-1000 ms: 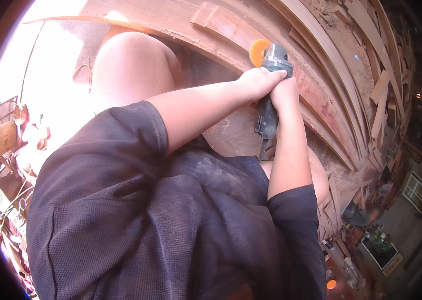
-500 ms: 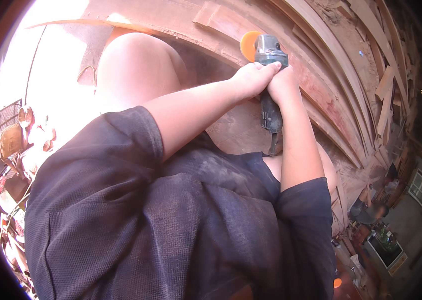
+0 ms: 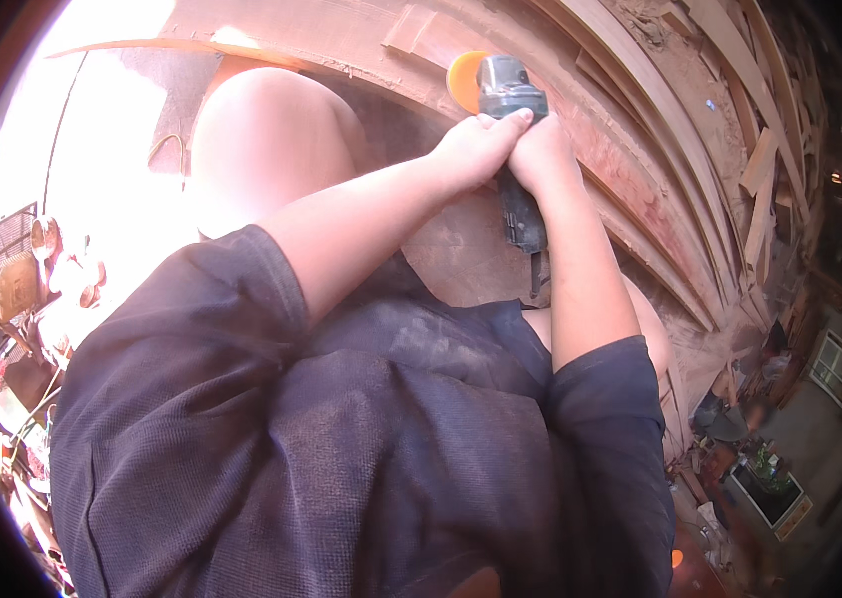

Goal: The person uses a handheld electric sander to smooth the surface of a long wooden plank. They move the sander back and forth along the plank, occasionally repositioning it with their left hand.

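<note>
An angle grinder (image 3: 519,204) with a dark body, grey gear head and orange disc (image 3: 466,84) is held out over a long board (image 3: 431,45). My left hand (image 3: 486,148) is closed at the neck of the tool, just below its head. My right hand (image 3: 546,154) wraps the body beside it, the two hands touching. The grinder's tail and cord point back toward my lap. The disc's edge is close to the board; whether it touches I cannot tell.
Long planks (image 3: 660,149) lie stacked to the right, with loose offcuts (image 3: 760,164) and sawdust among them. My bare knee (image 3: 267,130) is at the left. Cluttered items with a wire rack (image 3: 2,244) stand at the far left. A framed panel (image 3: 768,495) lies at the lower right.
The grinder and both hands have moved left and slightly away from me along the board. My grip on the tool looks the same.
</note>
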Demonstrator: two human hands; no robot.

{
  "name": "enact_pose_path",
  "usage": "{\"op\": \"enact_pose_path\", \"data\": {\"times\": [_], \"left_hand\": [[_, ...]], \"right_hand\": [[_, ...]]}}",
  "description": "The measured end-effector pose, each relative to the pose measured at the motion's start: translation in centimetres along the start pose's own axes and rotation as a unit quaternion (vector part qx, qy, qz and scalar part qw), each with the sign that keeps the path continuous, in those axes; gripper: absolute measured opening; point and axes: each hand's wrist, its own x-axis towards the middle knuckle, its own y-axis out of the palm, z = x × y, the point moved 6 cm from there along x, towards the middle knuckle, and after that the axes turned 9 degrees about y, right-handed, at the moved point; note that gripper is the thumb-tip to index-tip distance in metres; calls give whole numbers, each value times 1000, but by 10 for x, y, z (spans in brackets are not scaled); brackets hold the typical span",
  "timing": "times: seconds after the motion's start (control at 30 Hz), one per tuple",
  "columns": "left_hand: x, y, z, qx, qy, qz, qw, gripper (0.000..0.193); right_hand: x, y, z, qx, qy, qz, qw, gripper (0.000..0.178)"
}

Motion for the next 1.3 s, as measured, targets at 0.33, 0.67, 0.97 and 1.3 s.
{"op": "enact_pose_path", "data": {"times": [0.33, 0.67, 0.97, 1.3], "left_hand": [[-17, -13, -22, -63, -1, -19, 998, 74], [45, 19, 8, 43, 86, 27, 995, 72], [56, 23, -14, -12, 16, 30, 999, 78], [20, -30, -51, -30, 68, -63, 995, 80]], "right_hand": [[-13, 4, 26, 35, 16, -3, 999, 93], [3, -19, -14, 51, -3, -50, 997, 68], [19, -26, -13, 102, 51, -61, 992, 73], [32, -14, 60, 30, -29, -24, 999, 79]]}}
